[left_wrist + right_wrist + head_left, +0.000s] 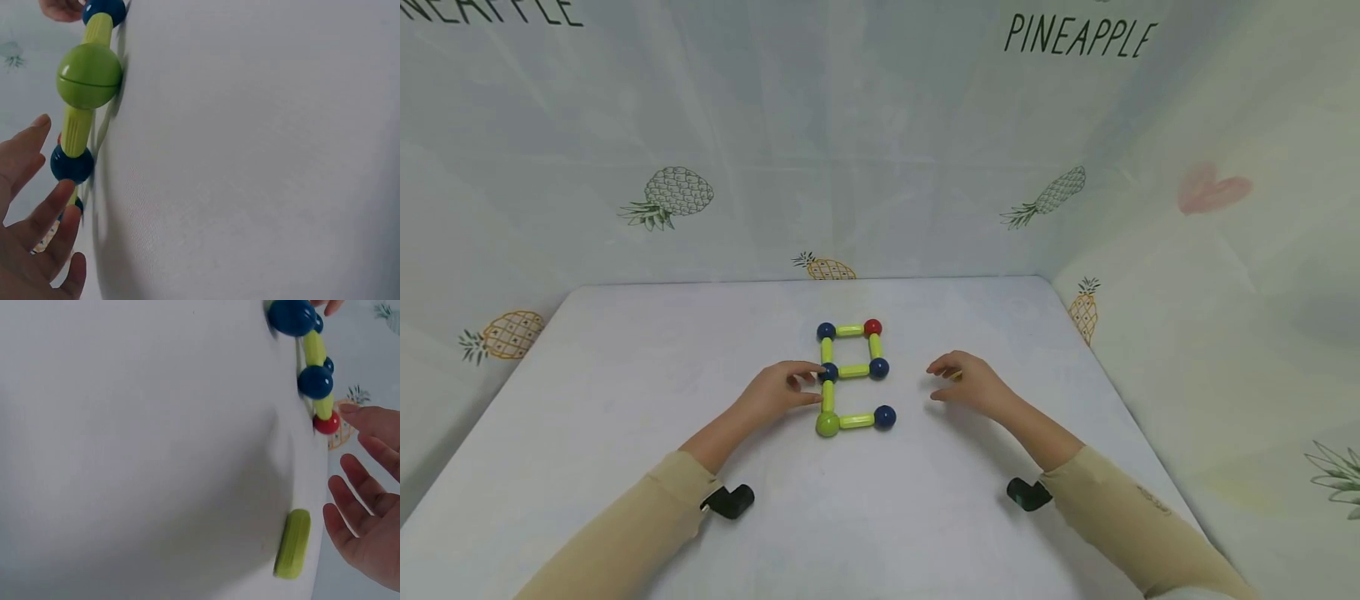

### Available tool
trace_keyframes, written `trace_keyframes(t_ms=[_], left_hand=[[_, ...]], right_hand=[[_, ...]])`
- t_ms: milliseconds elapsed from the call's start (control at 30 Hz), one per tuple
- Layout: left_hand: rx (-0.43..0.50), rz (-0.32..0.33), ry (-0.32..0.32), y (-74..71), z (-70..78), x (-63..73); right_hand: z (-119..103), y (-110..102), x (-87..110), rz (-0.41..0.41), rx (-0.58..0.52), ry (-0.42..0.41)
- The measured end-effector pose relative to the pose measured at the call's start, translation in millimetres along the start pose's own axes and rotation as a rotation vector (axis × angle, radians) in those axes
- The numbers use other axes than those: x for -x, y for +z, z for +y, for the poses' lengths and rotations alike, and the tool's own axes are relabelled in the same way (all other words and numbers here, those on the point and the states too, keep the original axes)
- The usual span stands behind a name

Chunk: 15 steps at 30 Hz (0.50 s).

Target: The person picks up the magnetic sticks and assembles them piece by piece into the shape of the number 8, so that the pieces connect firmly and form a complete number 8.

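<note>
A flat figure of lime-green rods and balls lies on the table. It has several dark blue balls, a red ball at the far right corner and a larger green ball at the near left. My left hand is at the figure's left side, its fingertips at the middle-left blue ball; whether they touch it I cannot tell. To the right of the figure, my right hand hovers with loosely bent fingers, holding nothing. A loose lime-green rod lies below it, mostly hidden in the head view.
The white table is bounded at the back and right by a pineapple-printed curtain. A dark wrist device sits at the left cuff, another dark device at the right cuff.
</note>
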State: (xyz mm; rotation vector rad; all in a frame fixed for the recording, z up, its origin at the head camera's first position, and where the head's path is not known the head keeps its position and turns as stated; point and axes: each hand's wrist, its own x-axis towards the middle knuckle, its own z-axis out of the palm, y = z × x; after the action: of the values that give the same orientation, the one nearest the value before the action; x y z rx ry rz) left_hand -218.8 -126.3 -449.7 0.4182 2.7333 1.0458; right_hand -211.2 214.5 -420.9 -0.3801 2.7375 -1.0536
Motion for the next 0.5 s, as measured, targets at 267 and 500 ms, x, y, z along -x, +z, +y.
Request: trace_keyframes(t_ms=[267, 500], left_hand=[[-0.011, 0.015, -0.021, -1.3, -2.0, -11.6], [0.03, -0.001, -0.027, -1.3, -3.6, -20.0]], right_hand=[[16.6, -5.9, 2.7, 0.09, -0.013, 0.02], [28.4, -8.1, -0.7, 0.131, 0.016, 0.049]])
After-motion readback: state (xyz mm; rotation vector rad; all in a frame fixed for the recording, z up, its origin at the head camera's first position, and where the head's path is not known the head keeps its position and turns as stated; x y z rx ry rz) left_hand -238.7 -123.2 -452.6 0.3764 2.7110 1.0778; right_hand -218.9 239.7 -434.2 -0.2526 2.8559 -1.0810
